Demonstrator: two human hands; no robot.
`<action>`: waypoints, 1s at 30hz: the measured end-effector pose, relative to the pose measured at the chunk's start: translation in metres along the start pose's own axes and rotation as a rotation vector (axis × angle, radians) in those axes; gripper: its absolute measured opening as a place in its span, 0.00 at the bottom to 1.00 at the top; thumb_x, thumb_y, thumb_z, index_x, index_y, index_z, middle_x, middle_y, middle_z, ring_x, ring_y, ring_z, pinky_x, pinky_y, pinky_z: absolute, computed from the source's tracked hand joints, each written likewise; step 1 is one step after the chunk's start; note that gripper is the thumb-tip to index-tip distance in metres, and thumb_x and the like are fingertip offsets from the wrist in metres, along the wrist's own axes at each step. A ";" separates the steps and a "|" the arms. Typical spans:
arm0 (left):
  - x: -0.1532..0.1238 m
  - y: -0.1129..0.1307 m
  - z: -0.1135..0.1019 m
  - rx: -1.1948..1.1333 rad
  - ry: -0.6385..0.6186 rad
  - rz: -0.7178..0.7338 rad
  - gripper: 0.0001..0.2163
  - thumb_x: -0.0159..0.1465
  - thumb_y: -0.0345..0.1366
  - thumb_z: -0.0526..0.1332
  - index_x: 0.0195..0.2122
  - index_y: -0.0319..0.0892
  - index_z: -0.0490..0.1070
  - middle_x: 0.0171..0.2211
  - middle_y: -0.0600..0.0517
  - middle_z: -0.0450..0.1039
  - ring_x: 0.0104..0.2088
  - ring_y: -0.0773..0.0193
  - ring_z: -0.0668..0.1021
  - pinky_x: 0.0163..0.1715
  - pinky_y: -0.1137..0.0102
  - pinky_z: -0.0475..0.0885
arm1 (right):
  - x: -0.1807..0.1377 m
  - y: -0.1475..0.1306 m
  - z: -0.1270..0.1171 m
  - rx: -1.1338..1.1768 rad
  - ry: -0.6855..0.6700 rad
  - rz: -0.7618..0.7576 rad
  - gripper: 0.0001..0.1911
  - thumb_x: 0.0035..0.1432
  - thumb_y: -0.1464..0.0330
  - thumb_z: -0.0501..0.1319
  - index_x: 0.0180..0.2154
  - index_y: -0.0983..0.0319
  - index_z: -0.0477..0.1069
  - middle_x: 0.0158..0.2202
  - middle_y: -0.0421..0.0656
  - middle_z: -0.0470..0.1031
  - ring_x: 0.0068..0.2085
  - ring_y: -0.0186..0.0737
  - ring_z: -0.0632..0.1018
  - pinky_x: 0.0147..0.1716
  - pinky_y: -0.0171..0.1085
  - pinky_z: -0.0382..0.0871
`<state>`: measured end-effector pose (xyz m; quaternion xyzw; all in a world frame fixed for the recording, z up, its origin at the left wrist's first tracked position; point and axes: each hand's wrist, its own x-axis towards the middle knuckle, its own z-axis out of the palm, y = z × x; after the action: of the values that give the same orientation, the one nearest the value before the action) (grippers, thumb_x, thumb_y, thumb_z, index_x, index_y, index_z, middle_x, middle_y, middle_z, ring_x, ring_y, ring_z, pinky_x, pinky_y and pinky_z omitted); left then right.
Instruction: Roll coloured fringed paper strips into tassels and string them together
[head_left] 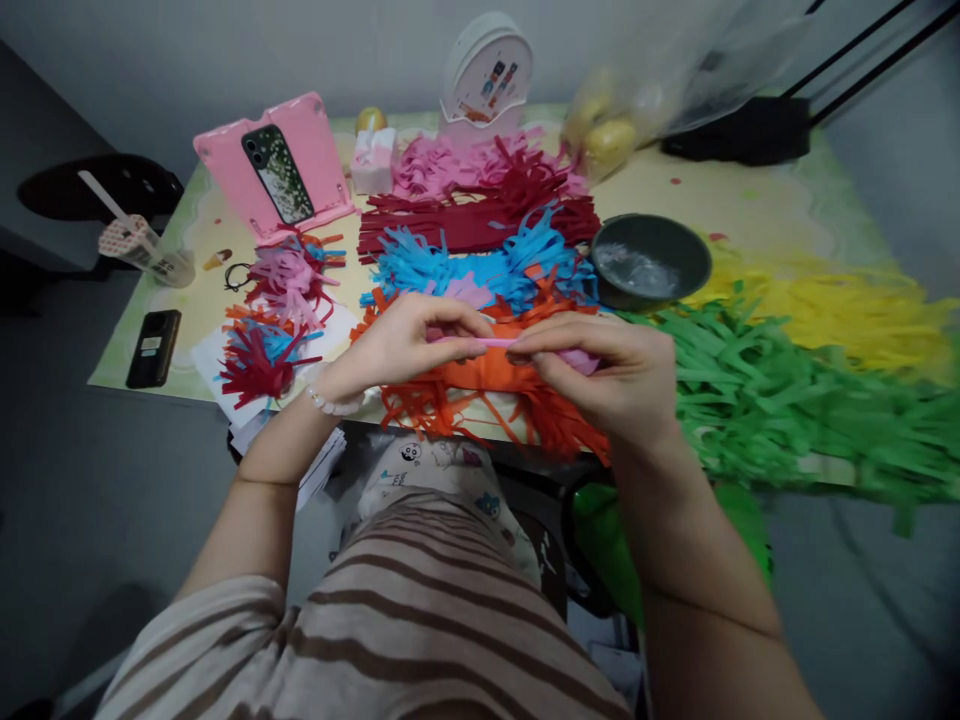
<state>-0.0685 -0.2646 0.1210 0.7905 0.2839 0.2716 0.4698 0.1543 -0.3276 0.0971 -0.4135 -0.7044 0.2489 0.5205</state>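
Observation:
My left hand point(409, 340) and my right hand point(604, 375) meet over the table's near edge, both pinched on a thin pink paper strip point(491, 342) stretched between them. A bit of pink paper point(581, 360) shows under my right fingers. Directly beneath the hands lies a pile of orange fringed paper point(480, 385). Blue fringed paper point(480, 265) lies just beyond it.
Dark red point(480, 215) and pink point(450, 165) fringes lie farther back, green point(780, 400) and yellow point(847, 305) ones at the right. A dark bowl point(651, 260), a pink phone stand point(274, 170), a black phone point(154, 347), a cup point(142, 248) and small mixed paper bunches point(270, 330) stand around.

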 end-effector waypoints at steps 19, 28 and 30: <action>-0.015 -0.059 -0.003 0.770 0.366 0.660 0.08 0.74 0.39 0.59 0.47 0.52 0.79 0.42 0.56 0.85 0.46 0.68 0.84 0.67 0.56 0.68 | 0.029 0.012 0.014 0.388 -0.396 0.535 0.24 0.49 0.46 0.75 0.34 0.60 0.84 0.27 0.42 0.81 0.26 0.35 0.78 0.27 0.34 0.72; -0.003 -0.057 0.046 0.261 0.763 0.377 0.10 0.71 0.43 0.64 0.39 0.47 0.83 0.39 0.52 0.86 0.43 0.61 0.86 0.62 0.55 0.73 | 0.014 0.010 0.045 0.663 0.039 0.448 0.16 0.49 0.54 0.78 0.34 0.58 0.84 0.26 0.39 0.82 0.29 0.36 0.82 0.34 0.35 0.78; 0.001 -0.049 0.054 0.045 0.748 0.277 0.10 0.70 0.44 0.65 0.41 0.48 0.85 0.42 0.50 0.87 0.45 0.59 0.87 0.59 0.58 0.76 | 0.016 0.012 0.047 0.636 0.064 0.386 0.15 0.53 0.55 0.76 0.37 0.58 0.83 0.28 0.39 0.83 0.32 0.36 0.83 0.39 0.36 0.79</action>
<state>-0.0398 -0.2762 0.0550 0.6780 0.3321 0.5951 0.2754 0.1127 -0.3041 0.0806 -0.3638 -0.4842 0.5360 0.5881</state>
